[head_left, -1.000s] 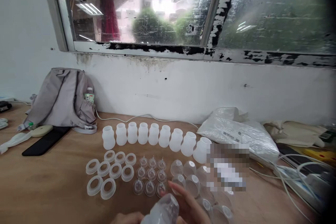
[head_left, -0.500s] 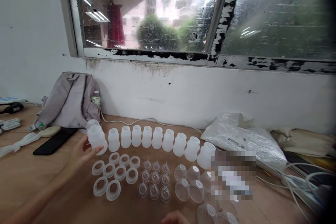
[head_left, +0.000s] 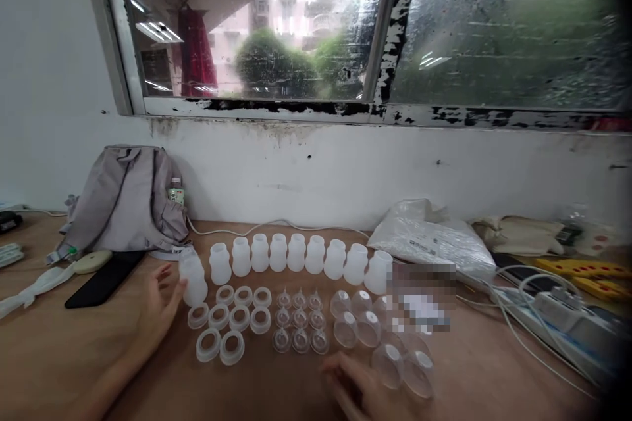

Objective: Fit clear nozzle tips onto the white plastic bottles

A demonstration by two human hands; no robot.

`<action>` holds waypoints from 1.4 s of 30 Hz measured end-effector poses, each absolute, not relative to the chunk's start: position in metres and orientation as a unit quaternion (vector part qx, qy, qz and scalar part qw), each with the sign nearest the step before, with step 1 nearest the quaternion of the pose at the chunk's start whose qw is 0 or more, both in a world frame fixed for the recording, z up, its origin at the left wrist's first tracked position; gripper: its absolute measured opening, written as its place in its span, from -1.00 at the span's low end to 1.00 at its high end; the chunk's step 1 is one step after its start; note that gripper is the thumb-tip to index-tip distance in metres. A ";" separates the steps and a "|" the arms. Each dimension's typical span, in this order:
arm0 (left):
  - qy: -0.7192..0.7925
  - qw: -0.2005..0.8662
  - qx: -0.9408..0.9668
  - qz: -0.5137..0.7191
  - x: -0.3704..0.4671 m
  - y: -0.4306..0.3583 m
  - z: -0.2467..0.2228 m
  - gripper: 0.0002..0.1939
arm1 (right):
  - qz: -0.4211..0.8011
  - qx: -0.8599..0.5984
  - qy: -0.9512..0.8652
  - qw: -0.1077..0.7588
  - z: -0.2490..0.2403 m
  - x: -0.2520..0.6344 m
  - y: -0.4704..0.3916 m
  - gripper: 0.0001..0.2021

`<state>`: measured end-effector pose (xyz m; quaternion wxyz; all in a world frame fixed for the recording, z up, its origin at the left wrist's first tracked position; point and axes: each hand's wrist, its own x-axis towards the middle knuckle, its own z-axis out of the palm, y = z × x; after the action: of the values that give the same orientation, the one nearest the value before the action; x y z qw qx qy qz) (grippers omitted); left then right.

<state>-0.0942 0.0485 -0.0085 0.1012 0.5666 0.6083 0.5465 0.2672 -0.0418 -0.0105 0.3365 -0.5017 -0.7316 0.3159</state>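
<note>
My left hand (head_left: 160, 302) is open beside the leftmost white baby bottle (head_left: 194, 281), its thumb tip at or very near the bottle's side. This bottle stands upright at the end of a curved row of open-mouthed white bottles (head_left: 296, 253). In front of the row lie several translucent screw rings (head_left: 239, 318). Clear silicone teats (head_left: 300, 320) sit in a grid at the middle. Clear dome caps (head_left: 368, 327) stand to their right. My right hand (head_left: 353, 381), slightly blurred, hovers below the teats and caps, with its fingers loosely bent and no object visible in them.
A grey backpack (head_left: 123, 200) leans on the wall at the left, with a black phone-like slab (head_left: 103, 279) before it. A plastic bag (head_left: 429, 240) lies at the back right. White cables and a power strip (head_left: 557, 322) are at the far right.
The leftmost bottle has gone from tilted in my left hand to upright on the table, and the fingers have loosened. My right hand has come further into view. The camera has turned slightly right.
</note>
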 end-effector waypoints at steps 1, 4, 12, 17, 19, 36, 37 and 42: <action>0.596 0.061 0.594 0.537 -0.092 0.042 -0.004 -0.57 | 0.267 -0.497 -0.755 0.334 -0.007 0.267 -0.041 -0.70; 0.508 -0.001 0.719 0.474 -0.077 0.019 0.004 -0.85 | 0.165 -0.505 -0.777 0.337 -0.008 0.268 -0.036 -0.69; 0.329 0.036 0.913 0.237 -0.038 0.006 -0.003 -0.83 | 0.037 -0.592 -0.771 0.231 -0.026 0.258 -0.017 -0.69; 0.326 0.034 0.913 0.244 -0.044 0.008 -0.002 -0.89 | 0.076 -0.554 -0.786 0.262 -0.013 0.256 -0.029 -0.75; 0.309 0.027 0.915 0.260 -0.041 0.004 -0.003 -0.90 | 0.099 -0.499 -0.816 0.275 -0.004 0.254 -0.036 -0.76; 0.242 0.026 0.923 0.297 0.066 -0.011 0.002 -0.47 | 0.220 -0.471 -0.754 0.401 -0.008 0.259 -0.028 -0.82; 0.247 0.029 0.927 0.282 0.067 -0.012 -0.001 -0.44 | 0.223 -0.470 -0.752 0.405 -0.008 0.259 -0.028 -0.82; 0.253 0.058 0.934 0.244 0.062 -0.013 -0.003 -0.35 | 0.226 -0.462 -0.760 0.398 -0.008 0.259 -0.028 -0.80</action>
<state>0.0622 -0.0125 -0.0034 0.0582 0.9343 0.2531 0.2444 0.2586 -0.0283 -0.0075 0.3975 -0.4622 -0.7599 0.2256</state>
